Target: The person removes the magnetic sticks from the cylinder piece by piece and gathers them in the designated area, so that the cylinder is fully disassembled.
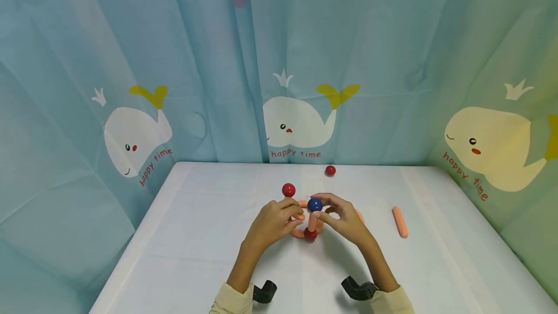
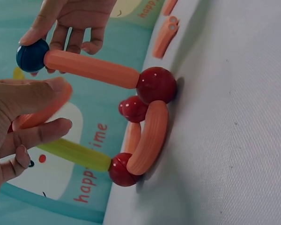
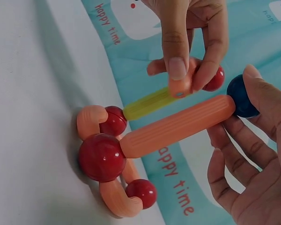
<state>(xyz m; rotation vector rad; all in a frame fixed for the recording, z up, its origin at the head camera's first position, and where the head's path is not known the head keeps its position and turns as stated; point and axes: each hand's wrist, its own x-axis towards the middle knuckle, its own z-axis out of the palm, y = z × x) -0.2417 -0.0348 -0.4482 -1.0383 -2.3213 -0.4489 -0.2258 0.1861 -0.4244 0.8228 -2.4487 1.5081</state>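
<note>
A magnetic stick-and-ball frame rests on the table, with curved orange sticks (image 2: 152, 138) joining red balls at its base. From a base red ball (image 3: 102, 157) an orange stick (image 3: 178, 126) rises to a blue ball (image 1: 315, 204). My right hand (image 1: 346, 219) pinches that blue ball between thumb and fingers. Beside it, a yellow-green stick (image 2: 77, 155) stands up from another base ball, topped by a red ball (image 1: 288, 189). My left hand (image 1: 270, 222) pinches an orange stick (image 3: 181, 84) close by that top ball; the fingers hide part of the stick.
A loose red ball (image 1: 330, 170) lies near the back edge of the white table (image 1: 174, 256). One straight orange stick (image 1: 400, 222) lies to the right. Another orange piece (image 1: 360, 216) shows behind the right hand. A whale-print curtain (image 1: 370, 38) surrounds the table.
</note>
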